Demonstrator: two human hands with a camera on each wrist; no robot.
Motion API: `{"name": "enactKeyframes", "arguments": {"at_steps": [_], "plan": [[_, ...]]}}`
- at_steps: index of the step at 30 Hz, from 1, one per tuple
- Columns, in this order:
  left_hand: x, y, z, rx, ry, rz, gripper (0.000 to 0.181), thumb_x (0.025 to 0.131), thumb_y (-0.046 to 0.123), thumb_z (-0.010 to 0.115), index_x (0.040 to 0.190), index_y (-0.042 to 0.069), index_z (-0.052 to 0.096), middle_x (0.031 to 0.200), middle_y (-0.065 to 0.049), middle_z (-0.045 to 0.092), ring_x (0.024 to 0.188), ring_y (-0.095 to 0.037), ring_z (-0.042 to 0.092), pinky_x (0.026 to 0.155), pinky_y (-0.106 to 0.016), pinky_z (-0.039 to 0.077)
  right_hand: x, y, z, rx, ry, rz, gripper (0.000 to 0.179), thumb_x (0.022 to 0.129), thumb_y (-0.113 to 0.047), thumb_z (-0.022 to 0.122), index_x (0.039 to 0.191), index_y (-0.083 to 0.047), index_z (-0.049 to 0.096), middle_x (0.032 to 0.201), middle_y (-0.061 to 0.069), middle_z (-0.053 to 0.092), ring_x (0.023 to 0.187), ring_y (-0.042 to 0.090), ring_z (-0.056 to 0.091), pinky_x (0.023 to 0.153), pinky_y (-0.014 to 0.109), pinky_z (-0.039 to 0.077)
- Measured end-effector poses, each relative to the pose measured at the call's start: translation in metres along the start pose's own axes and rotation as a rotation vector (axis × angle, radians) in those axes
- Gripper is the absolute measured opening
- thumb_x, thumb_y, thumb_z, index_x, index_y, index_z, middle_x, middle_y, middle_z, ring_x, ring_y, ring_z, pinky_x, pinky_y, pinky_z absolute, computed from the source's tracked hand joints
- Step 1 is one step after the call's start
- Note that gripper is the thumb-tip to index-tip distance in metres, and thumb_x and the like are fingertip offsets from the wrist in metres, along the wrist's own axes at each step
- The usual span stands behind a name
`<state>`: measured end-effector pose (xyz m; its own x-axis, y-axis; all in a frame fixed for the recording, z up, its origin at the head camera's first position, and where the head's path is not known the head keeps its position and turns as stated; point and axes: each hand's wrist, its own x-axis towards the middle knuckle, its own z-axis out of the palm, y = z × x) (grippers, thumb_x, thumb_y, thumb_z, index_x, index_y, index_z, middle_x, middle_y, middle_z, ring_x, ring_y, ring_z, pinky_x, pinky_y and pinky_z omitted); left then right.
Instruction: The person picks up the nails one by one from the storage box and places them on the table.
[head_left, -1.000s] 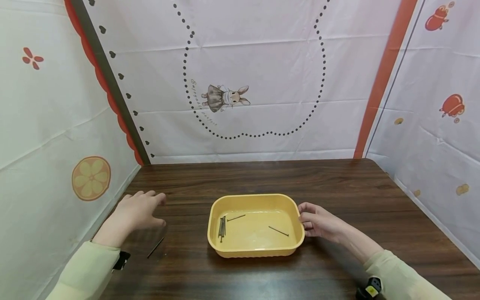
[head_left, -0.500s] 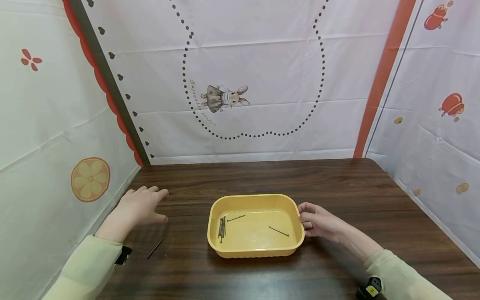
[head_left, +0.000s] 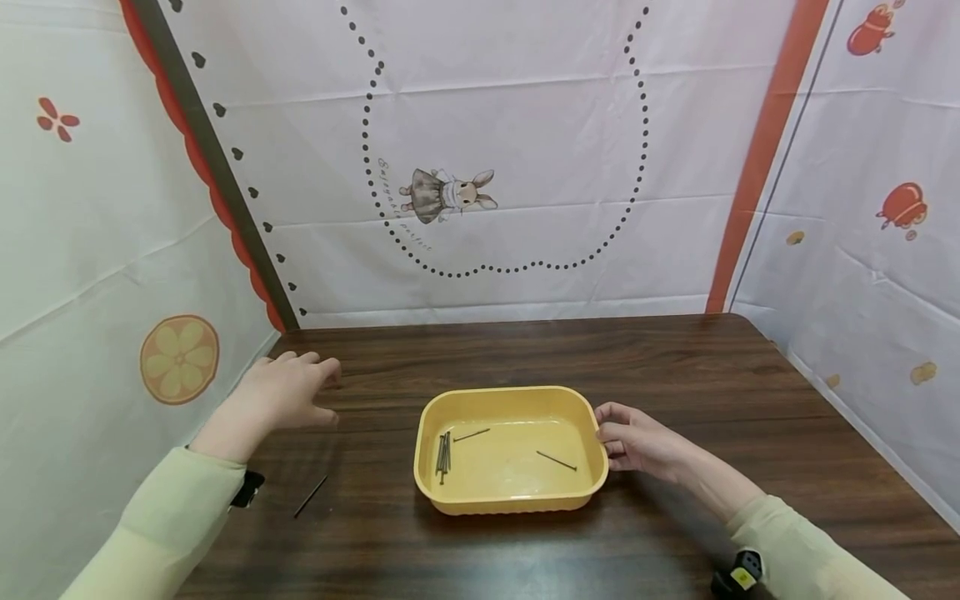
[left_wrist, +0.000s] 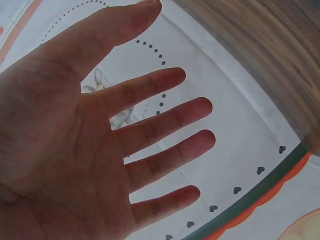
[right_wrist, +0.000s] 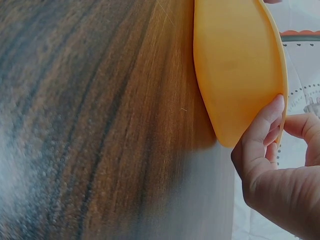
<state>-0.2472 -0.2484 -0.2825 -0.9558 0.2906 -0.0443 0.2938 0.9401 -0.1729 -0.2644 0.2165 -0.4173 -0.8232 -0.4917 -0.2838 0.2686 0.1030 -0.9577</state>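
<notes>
Two hands in play: left of frame, the left hand (head_left: 272, 402) hangs empty, fingers apart, a loose nail (head_left: 311, 497) on the brown table (head_left: 360, 550) below it. Lower centre, there's the yellow tray (head_left: 517, 505), and the right hand (head_left: 641, 446) pinches its right rim! Inside, a nail bunch (head_left: 444, 455) sits at left, a slanting nail (head_left: 472, 435) beside it, a lone nail (head_left: 557, 461) at right.

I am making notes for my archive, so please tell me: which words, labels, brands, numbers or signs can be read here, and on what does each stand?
"Enjoyable perfect": small print on the white cloth, beside the printed rabbit; first word blurred, so only probable.
Yellow label on the black right-wrist device: any marks too small to read.
Yellow tray and nails: no text visible.
</notes>
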Motion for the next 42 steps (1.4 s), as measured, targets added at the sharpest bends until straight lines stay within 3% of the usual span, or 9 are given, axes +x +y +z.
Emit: {"name": "enactKeyframes", "arguments": {"at_steps": [10, 17, 25, 32, 42], "plan": [[0.006, 0.005, -0.018, 0.031, 0.006, 0.031, 0.050, 0.075, 0.046, 0.080, 0.110, 0.015, 0.062, 0.097, -0.006, 0.064, 0.087, -0.029, 0.059, 0.072, -0.051, 0.048, 0.000, -0.002, 0.000, 0.001, -0.009, -0.003, 0.024, 0.093, -0.006, 0.050, 0.114, -0.008, 0.040, 0.085, -0.002, 0.061, 0.072, 0.007, 0.062, 0.066, 0.021, 0.055], [0.009, 0.008, -0.030, 0.044, 0.012, 0.028, 0.053, 0.076, 0.047, 0.079, 0.116, 0.016, 0.062, 0.110, -0.010, 0.066, 0.101, -0.036, 0.060, 0.086, -0.061, 0.047, 0.000, -0.002, 0.000, 0.002, -0.011, -0.004, 0.024, 0.093, -0.006, 0.050, 0.114, -0.007, 0.039, 0.085, -0.002, 0.061, 0.072, 0.007, 0.061, 0.066, 0.021, 0.055], [0.015, 0.014, -0.036, 0.054, 0.016, 0.038, 0.053, 0.078, 0.045, 0.078, 0.120, 0.016, 0.062, 0.115, -0.011, 0.066, 0.106, -0.036, 0.060, 0.079, -0.053, 0.048, -0.002, -0.001, 0.000, 0.006, -0.009, 0.003, 0.024, 0.094, -0.007, 0.050, 0.115, -0.007, 0.039, 0.086, 0.000, 0.060, 0.072, 0.008, 0.061, 0.067, 0.021, 0.056], [0.020, 0.025, -0.044, 0.091, 0.033, 0.035, 0.059, 0.078, 0.045, 0.079, 0.126, 0.015, 0.062, 0.124, -0.012, 0.065, 0.114, -0.038, 0.059, 0.087, -0.057, 0.049, -0.002, 0.000, 0.000, 0.008, -0.008, -0.004, 0.024, 0.093, -0.006, 0.050, 0.114, -0.007, 0.039, 0.085, 0.000, 0.060, 0.071, 0.008, 0.061, 0.067, 0.021, 0.055], [0.023, 0.034, -0.053, 0.104, 0.047, 0.033, 0.057, 0.078, 0.043, 0.079, 0.125, 0.015, 0.062, 0.114, -0.008, 0.067, 0.107, -0.033, 0.061, 0.084, -0.053, 0.048, -0.001, 0.000, 0.000, 0.007, -0.022, -0.010, 0.023, 0.093, -0.006, 0.051, 0.113, -0.008, 0.040, 0.084, -0.001, 0.061, 0.072, 0.007, 0.062, 0.067, 0.021, 0.056]]}}
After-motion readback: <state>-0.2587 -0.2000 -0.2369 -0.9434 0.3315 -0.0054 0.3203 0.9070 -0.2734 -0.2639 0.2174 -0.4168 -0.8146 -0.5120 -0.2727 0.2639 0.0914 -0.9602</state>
